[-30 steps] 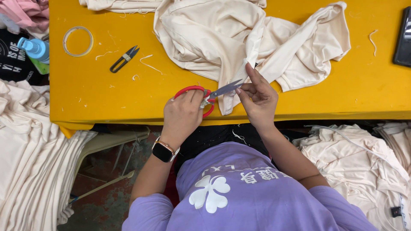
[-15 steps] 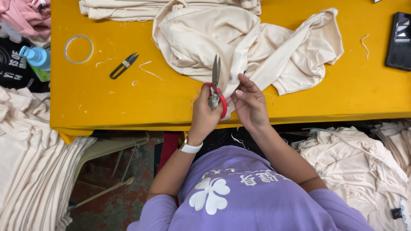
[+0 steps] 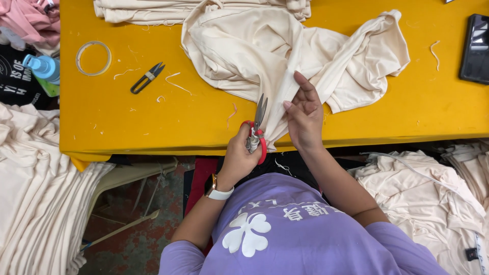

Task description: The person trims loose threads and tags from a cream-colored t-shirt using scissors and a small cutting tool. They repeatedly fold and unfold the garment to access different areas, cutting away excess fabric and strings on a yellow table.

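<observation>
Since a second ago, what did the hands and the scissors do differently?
The left hand turned the red-handled scissors from lying sideways to pointing up the table, blades beside the cream shirt. The right hand slid up along the shirt's fold and pinches it there. The small snips, tape ring and black phone stayed put on the yellow table.

Soft matt cream cloth (image 3: 265, 46), metal-bladed scissors (image 3: 256, 130), smooth yellow table (image 3: 102, 117).
</observation>
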